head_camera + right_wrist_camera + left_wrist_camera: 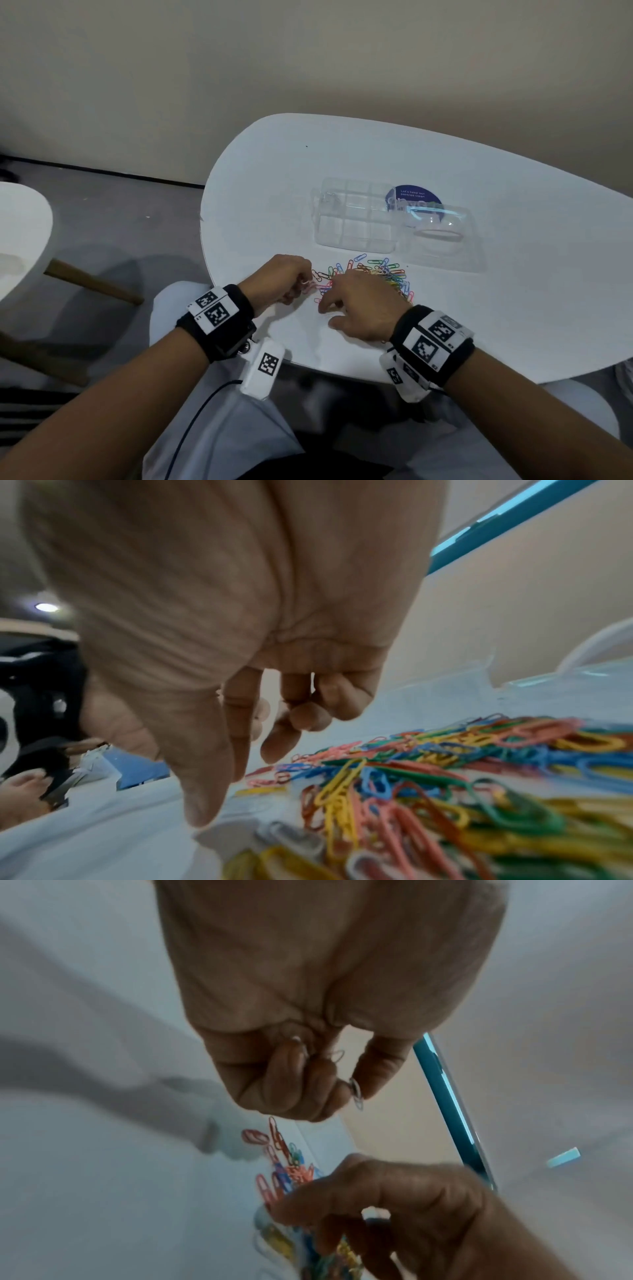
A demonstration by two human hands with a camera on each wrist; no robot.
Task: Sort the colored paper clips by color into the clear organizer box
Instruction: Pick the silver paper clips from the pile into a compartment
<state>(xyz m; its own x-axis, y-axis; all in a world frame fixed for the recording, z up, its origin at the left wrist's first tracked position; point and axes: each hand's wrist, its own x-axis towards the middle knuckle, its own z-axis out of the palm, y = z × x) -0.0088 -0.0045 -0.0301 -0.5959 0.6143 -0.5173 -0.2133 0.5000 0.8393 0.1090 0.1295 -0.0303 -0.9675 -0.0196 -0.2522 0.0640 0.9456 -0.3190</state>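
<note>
Clear organizer box point(354, 219), compartments seemingly empty

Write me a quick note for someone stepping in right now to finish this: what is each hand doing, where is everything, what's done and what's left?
Left hand: grip closed on a few white clips.
Right hand: fingers loosely spread over the near edge of the clip pile, holding nothing.
Clear organizer box: lies open on the white table beyond the pile, lid folded out to the right. Compartments look empty.
Done: white clips gathered in hand.
Left: drop them in a compartment, then sort every other colour.
</note>
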